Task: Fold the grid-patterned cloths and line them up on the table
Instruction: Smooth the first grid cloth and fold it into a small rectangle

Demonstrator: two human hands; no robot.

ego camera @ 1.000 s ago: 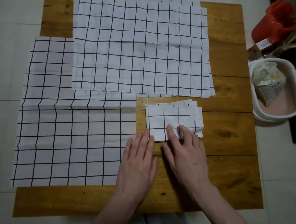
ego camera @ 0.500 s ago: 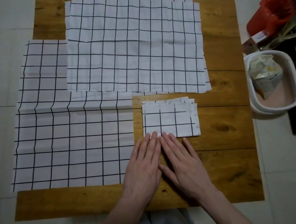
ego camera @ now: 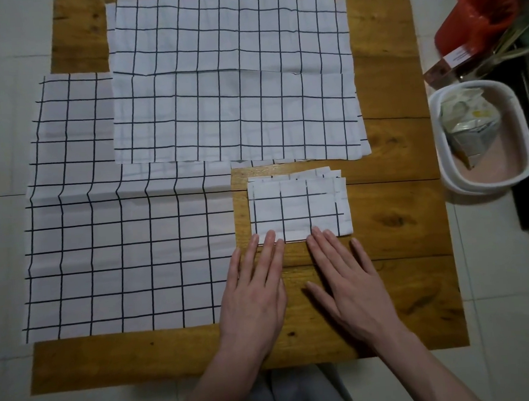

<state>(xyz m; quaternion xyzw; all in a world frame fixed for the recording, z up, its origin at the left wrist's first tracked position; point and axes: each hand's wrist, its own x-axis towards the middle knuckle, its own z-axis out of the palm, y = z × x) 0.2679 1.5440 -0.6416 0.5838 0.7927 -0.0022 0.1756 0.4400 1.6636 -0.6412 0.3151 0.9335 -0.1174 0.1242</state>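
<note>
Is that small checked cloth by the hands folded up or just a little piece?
Folded. The small cloth shows several offset layer edges at its far and right sides. Both hands rest flat at its near edge.

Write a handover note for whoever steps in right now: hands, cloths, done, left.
Left hand: flat, open, fingertips on the near edge of the folded cloth.
Right hand: flat, open, fingertips on the same edge; holds nothing.
Done: one cloth folded small, right of centre on the table.
Left: the unfolded stack at the far side and the large unfolded cloth hanging off the left edge; then line all up.
</note>
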